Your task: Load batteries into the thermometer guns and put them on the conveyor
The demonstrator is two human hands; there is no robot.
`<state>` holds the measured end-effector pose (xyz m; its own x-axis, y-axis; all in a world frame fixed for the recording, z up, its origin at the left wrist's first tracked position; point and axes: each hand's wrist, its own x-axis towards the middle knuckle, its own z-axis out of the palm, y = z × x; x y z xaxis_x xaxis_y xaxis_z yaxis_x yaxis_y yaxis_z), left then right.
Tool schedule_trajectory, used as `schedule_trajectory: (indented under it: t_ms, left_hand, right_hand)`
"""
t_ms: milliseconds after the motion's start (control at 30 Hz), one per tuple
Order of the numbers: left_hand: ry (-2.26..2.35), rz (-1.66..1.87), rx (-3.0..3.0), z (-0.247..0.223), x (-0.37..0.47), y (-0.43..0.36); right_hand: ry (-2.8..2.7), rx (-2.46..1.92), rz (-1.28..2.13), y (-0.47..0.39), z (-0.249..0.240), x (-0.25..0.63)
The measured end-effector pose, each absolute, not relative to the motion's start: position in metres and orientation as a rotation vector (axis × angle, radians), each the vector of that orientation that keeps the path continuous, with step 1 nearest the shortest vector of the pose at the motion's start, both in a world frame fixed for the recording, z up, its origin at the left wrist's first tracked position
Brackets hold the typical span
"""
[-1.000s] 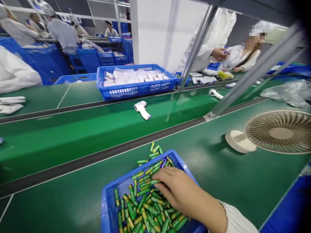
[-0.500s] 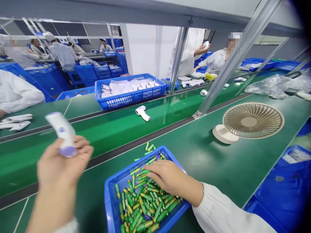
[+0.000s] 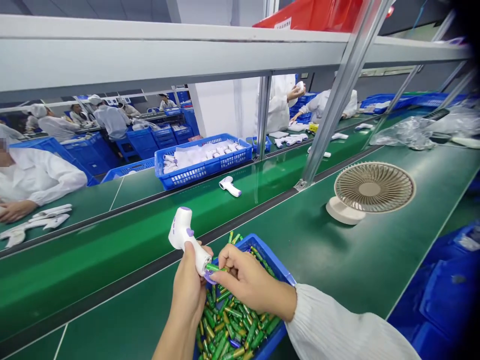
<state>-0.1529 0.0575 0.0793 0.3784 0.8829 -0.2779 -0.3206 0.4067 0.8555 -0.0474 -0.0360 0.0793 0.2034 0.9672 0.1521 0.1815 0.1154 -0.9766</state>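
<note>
My left hand [image 3: 193, 292] grips the handle of a white thermometer gun [image 3: 182, 233] with purple trim, head pointing up and left. My right hand [image 3: 249, 282] pinches a green battery [image 3: 214, 268] at the bottom end of that handle. Both hands hover over a blue bin [image 3: 279, 268] filled with several green and yellow batteries [image 3: 232, 327], set on the near green table.
A beige desk fan [image 3: 369, 190] lies at the right. Another thermometer gun [image 3: 229, 185] rides the green conveyor belt [image 3: 112, 235]. A blue basket [image 3: 202, 167] of white parts sits beyond. Metal frame posts [image 3: 330, 102] rise ahead. Co-workers in white coats stand across and at the left.
My left hand brought the thermometer gun from the left to over the bin. My right hand lifted from the batteries with one battery and met the gun's handle.
</note>
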Motion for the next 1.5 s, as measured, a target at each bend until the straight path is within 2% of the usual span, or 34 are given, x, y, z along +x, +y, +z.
schedule_trajectory:
  t_ms: [133, 233, 333, 500, 567, 700, 833, 900, 1000, 1167, 1267, 1400, 1500]
  left_hand:
    - [0.875, 0.876, 0.793, 0.077, -0.152, 0.056]
    - [0.898, 0.826, 0.727, 0.076, -0.152, 0.056]
    - [0.909, 0.809, 0.598, 0.076, -0.151, 0.059]
    - [0.837, 0.871, 0.565, 0.074, -0.151, 0.062]
    - [0.789, 0.887, 0.592, 0.073, -0.151, 0.062]
    - [0.815, 0.851, 0.528, 0.072, -0.152, 0.064]
    - [0.638, 0.77, 0.333, 0.076, -0.156, 0.069]
    - [0.512, 0.732, 0.192, 0.077, -0.16, 0.072]
    - [0.422, 0.744, 0.053, 0.079, -0.165, 0.074]
    - [0.487, 0.79, 0.137, 0.079, -0.163, 0.072]
    - [0.571, 0.831, 0.259, 0.079, -0.159, 0.07]
    - [0.646, 0.806, 0.397, 0.074, -0.155, 0.068]
    - [0.66, 0.737, 0.431, 0.071, -0.154, 0.067]
  right_hand:
    - [-1.029, -1.087, 1.119, -0.014, 0.075, -0.047]
    - [-0.997, -1.054, 1.128, -0.008, 0.077, -0.047]
    - [-1.203, -1.2, 0.959, -0.012, 0.082, -0.046]
    - [-1.536, -1.443, 0.382, -0.018, 0.08, -0.039]
    - [-1.636, -1.437, 0.252, -0.018, 0.077, -0.037]
    - [-1.813, -1.318, 0.36, -0.019, 0.078, -0.037]
    - [-1.679, -1.333, 0.385, -0.022, 0.078, -0.037]
    - [-1.673, -1.421, 0.341, -0.024, 0.073, -0.035]
    - [-2.001, -1.602, 0.297, -0.026, 0.06, -0.034]
    - [-2.321, -1.91, 0.134, -0.028, 0.042, -0.038]
    - [-2.175, -1.83, 0.194, -0.028, 0.046, -0.038]
    - [-1.597, -1.488, 0.284, -0.025, 0.066, -0.04]
    - [-1.391, -1.308, 0.304, -0.018, 0.077, -0.046]
